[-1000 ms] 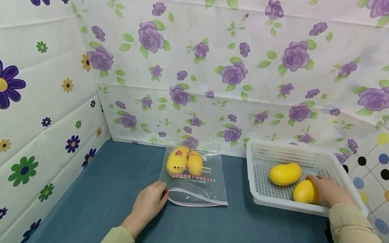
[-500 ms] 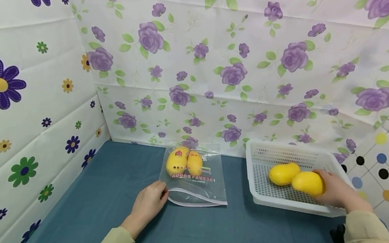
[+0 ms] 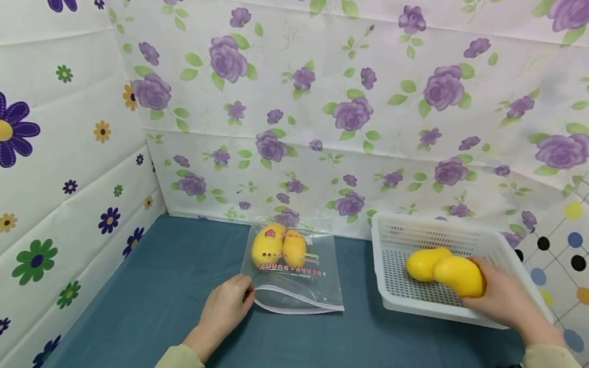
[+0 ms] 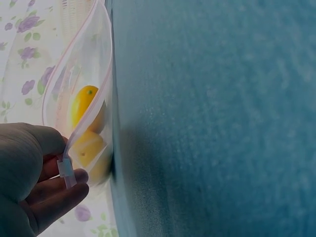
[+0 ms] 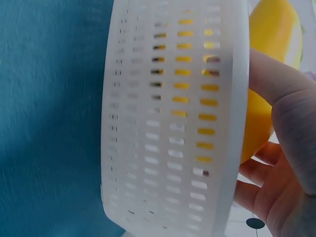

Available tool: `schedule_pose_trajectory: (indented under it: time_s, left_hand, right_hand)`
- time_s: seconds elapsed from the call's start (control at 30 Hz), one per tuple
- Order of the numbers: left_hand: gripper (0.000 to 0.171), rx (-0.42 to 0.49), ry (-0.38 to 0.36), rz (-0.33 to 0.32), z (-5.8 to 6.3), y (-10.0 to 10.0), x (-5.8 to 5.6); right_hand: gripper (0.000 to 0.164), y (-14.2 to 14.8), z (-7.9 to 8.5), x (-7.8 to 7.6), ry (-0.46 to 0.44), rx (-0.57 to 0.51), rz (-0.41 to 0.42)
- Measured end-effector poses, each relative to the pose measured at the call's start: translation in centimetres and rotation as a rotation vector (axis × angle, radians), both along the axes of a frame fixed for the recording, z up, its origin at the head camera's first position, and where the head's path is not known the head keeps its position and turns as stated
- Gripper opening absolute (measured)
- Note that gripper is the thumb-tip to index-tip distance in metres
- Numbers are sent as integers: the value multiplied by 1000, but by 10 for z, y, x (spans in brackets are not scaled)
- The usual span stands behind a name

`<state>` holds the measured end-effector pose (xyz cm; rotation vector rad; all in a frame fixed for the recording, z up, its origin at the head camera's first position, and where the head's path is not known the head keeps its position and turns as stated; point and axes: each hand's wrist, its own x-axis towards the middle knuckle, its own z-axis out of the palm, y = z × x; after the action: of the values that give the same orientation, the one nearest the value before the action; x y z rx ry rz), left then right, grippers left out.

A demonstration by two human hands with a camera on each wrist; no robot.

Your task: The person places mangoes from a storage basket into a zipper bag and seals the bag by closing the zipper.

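My left hand (image 3: 226,306) pinches the near left corner of a clear zip bag (image 3: 335,290), which lies on the table with its mouth parted. In the left wrist view a small slider (image 4: 64,168) sits on the bag's zip edge between the fingers. Two yellow mangoes (image 3: 267,250) lie at the far end inside the bag. Over at the right, my right hand (image 3: 505,299) grips another mango (image 3: 459,275), raised within the white basket (image 3: 438,309). A further mango (image 3: 421,263) rests on the basket floor, partly covered by the held one. In the right wrist view, the basket wall (image 5: 168,123) hides part of the held mango.
Blue-green cloth (image 3: 374,354) covers the table. A wall sheet with purple roses (image 3: 353,113) closes off the back, and flowered (image 3: 66,146) and dotted (image 3: 582,262) sheets stand at the left and right. The basket's perforated walls rise around its mangoes.
My right hand has taken hold of the near mango, lifted it off the basket floor and shifted it left, over the other one. The left hand and bag have stayed put.
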<state>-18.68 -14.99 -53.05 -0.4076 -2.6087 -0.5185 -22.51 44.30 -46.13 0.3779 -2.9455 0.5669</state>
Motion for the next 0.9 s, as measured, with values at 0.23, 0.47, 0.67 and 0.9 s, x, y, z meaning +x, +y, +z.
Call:
schedule_pose_trajectory:
  time_s: [0.23, 0.47, 0.67, 0.9]
  left_hand:
    - [29, 5, 8, -1, -1, 0, -2]
    - [29, 9, 11, -1, 0, 1, 0]
    - [31, 16, 36, -5, -2, 1, 1]
    - [29, 10, 12, 1, -1, 1, 1]
  right_hand:
    - [89, -10, 3, 9, 43, -25, -9]
    - [96, -17, 3, 12, 82, -57, -27]
    - [100, -26, 2, 18, 155, -96, -64]
    - [102, -41, 9, 27, 192, -141, -99]
